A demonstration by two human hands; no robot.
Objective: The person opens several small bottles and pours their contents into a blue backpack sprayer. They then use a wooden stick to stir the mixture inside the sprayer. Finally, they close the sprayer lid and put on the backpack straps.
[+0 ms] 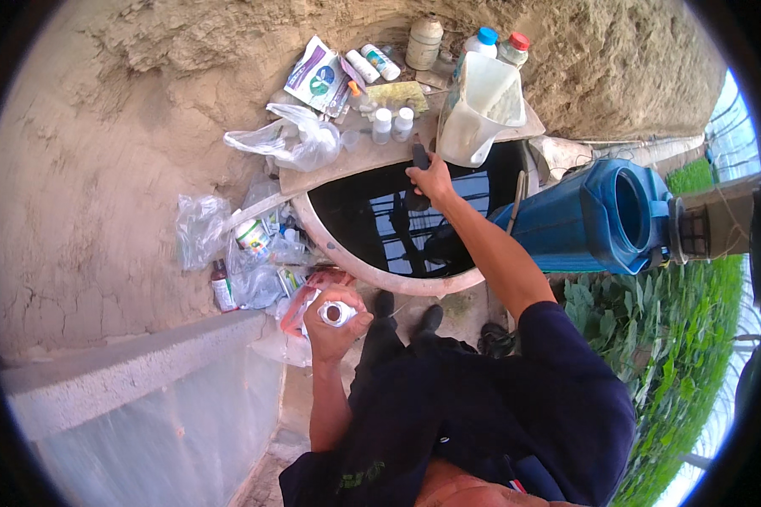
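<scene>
My left hand (333, 326) is wrapped around a white bottle (337, 313). Its uncapped mouth faces up, showing a brown inside. Stretched forward, my right hand (432, 180) grips a dark-handled tool (420, 156) with a brownish tip, too small to identify surely. That hand is above a round basin (330, 244) of dark water, close to the board (374, 155) across its far side. On the board, two small white-capped bottles (392, 125) stand just left of the tool. A cut-open translucent plastic jug (482, 108) stands to its right.
Plastic bags (304, 136) and a printed sachet (320, 79) lie at the board's left. Blue-capped (482, 43) and red-capped bottles (517, 49) stand behind the jug. A blue plastic barrel (583, 215) is at right, before green plants (647, 329). Packaging litter (260, 253) lies left of the basin.
</scene>
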